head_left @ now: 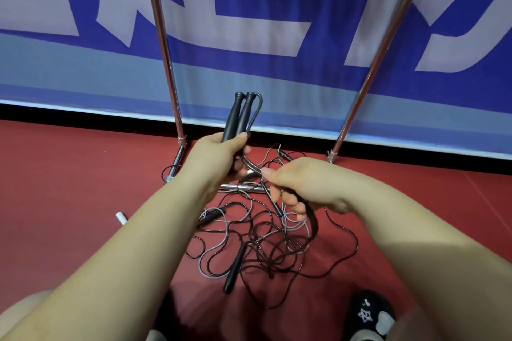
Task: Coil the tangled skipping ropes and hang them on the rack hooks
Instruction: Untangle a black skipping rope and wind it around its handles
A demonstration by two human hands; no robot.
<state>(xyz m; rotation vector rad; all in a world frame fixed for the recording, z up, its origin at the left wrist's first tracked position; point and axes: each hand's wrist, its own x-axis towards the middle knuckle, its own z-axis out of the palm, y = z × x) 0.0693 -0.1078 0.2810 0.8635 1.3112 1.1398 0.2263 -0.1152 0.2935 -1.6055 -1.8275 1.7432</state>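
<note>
Item: skipping rope in hand. Your left hand (219,155) grips the pair of black handles (238,115) side by side, tips pointing up toward the banner (277,22). Your right hand (302,188) has its fingers curled round a gathered bundle of dark cord (311,219), which loops down below the palm.

Item: tangled ropes (263,243). They lie on the red floor (83,188) between your arms, black and grey cords crossing each other, with loose black handles (235,268) among them.

Item: rack. Two chrome uprights (162,44) rise from a base bar (238,188) just behind the pile. No hooks are in view.

Risks, as judged:
- The cord you hold may trail into the pile; pulling upward could drag other ropes along or tighten a knot.
- One cord lies around the left rack foot (173,169); a tug there could snag on it.
- A slack right grip could spill the coil.
- Your shoe (371,313) is near the outermost loop; stepping on it would pin it.
</note>
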